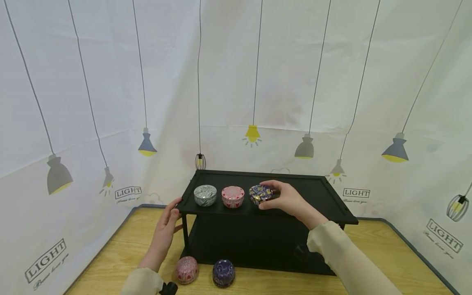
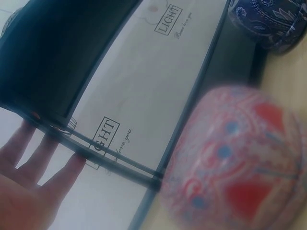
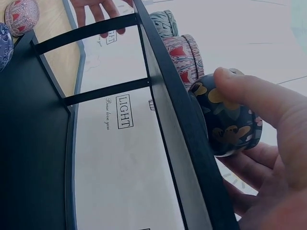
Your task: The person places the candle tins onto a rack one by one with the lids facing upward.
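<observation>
My right hand (image 1: 285, 200) grips a round dark blue tin with yellow flowers (image 1: 259, 194) at the top shelf of a black two-tier rack (image 1: 295, 192). In the right wrist view, thumb and fingers wrap the floral tin (image 3: 223, 115) right at the shelf edge. Left of it on the shelf stand a pink-and-red patterned tin (image 1: 233, 197) and a grey-green leaf-patterned tin (image 1: 205, 196). My left hand (image 1: 166, 227) touches the rack's left end, its fingertips at the top frame. The left wrist view shows those fingers (image 2: 67, 179) extended against the black bar.
On the wooden table (image 1: 125, 250) before the rack's lower shelf (image 1: 258, 250) sit a pink patterned tin (image 1: 186, 270) and a dark blue patterned tin (image 1: 223, 273). A white wall covering (image 1: 228, 82) printed with hanging lamps surrounds the table at the back and sides.
</observation>
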Tool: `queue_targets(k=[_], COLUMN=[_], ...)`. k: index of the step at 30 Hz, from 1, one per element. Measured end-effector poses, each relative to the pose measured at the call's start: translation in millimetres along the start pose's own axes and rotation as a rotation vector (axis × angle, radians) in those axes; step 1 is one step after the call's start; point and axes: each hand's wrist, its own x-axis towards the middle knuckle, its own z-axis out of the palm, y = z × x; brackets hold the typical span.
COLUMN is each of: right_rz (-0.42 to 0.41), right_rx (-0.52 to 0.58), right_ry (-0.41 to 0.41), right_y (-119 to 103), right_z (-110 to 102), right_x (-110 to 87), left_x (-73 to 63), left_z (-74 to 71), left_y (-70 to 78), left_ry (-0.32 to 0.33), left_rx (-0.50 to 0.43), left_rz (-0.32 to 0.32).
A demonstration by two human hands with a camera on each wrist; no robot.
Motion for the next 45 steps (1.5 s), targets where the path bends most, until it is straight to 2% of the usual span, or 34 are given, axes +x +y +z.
queue_targets(k=[23, 45], right_rz=[-0.015, -0.006], right_rx=[-0.071, -0.078], right_ry=[-0.010, -0.035], right_y=[1.8, 4.3], right_z=[0.4, 0.4], right_x=[-0.1, 0.1], left_x=[-0.6, -1.8], left_z=[-0.5, -0.7], left_y=[0.0, 1.0], left_ry=[-0.001, -0.003], left_rx=[-0.015, -0.014], left_rz=[-0.001, -0.007])
